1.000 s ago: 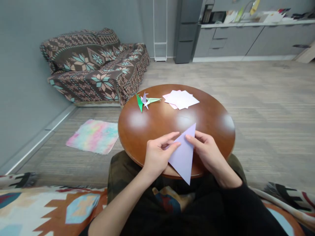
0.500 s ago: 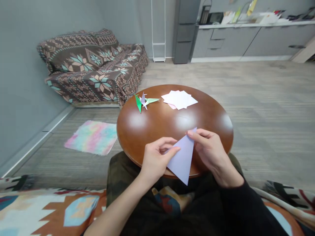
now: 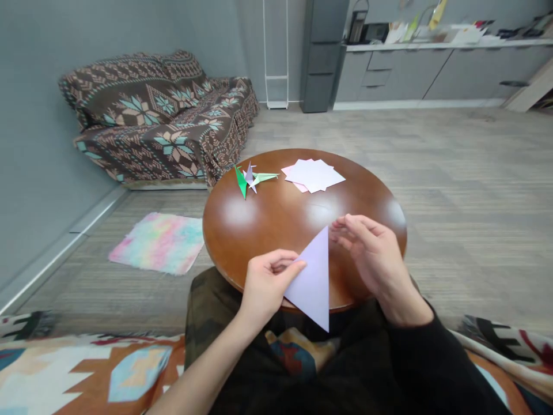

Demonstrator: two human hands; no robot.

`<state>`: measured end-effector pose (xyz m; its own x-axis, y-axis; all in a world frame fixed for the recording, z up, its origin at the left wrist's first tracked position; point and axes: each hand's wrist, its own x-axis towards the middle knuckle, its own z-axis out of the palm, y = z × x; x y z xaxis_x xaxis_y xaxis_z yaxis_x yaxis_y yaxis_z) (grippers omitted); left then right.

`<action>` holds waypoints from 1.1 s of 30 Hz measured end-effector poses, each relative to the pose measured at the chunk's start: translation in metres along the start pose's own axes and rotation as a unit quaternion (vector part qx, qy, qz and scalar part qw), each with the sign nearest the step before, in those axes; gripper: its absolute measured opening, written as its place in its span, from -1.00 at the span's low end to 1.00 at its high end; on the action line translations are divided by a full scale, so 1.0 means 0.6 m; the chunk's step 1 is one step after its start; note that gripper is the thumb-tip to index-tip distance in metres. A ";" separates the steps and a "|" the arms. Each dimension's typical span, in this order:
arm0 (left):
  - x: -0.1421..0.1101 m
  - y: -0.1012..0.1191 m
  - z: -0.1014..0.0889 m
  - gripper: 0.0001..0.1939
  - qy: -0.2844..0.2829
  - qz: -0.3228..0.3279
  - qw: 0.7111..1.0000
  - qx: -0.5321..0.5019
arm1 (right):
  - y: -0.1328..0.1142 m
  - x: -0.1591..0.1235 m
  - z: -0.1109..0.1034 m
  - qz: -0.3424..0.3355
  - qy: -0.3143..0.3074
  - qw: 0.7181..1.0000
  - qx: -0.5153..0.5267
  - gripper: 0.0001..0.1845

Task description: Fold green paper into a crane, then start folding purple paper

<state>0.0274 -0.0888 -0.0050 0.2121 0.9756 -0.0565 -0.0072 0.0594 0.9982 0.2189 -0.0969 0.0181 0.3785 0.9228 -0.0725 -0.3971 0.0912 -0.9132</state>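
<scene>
Grey walls and a pale floor surround a round brown tabletop, with a patterned sofa and a pastel rug off to the left in the head view. Over the near edge of the tabletop, in front of the person's lap, is a lilac sheet folded into a triangle, one long edge facing right. The left hand pinches its left corner between thumb and fingers; the right hand is partly open beside the upper tip, fingers loosely bent, with nothing visible in its grasp. The paper looks very light and thin, probably crisp along its folds but easily creased or bent by a hard squeeze. A flat pinch near a corner or along the folded edge would likely suit it best. Farther back lie a fanned stack of pale sheets and, to its left, a green paper figure, a lilac one and a pale green one, whose narrow points look fragile. As for containers, grey kitchen cupboards stand shut, hiding their contents, and a white box-like item on the counter is too blurred to tell what it holds.
</scene>
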 end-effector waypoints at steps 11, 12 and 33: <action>0.006 0.019 0.008 -0.82 -0.050 -0.015 0.998 -0.033 | 0.030 -0.017 0.008 0.030 -0.091 0.993 -0.074 -0.77; 0.009 0.026 0.007 -0.82 -0.064 -0.010 0.998 -0.024 | 0.027 -0.018 0.009 0.024 -0.099 0.991 -0.090 -0.77; 0.039 0.060 0.035 -0.82 -0.065 -0.014 0.979 -0.195 | 0.012 -0.040 0.026 0.033 -0.172 0.973 -0.147 -0.80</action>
<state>0.0524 -0.0682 0.0298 0.3401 0.9387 -0.0563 -0.3656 0.1871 0.9118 0.1942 -0.1126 0.0197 0.0367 0.9984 -0.0429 -0.1358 -0.0376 -0.9900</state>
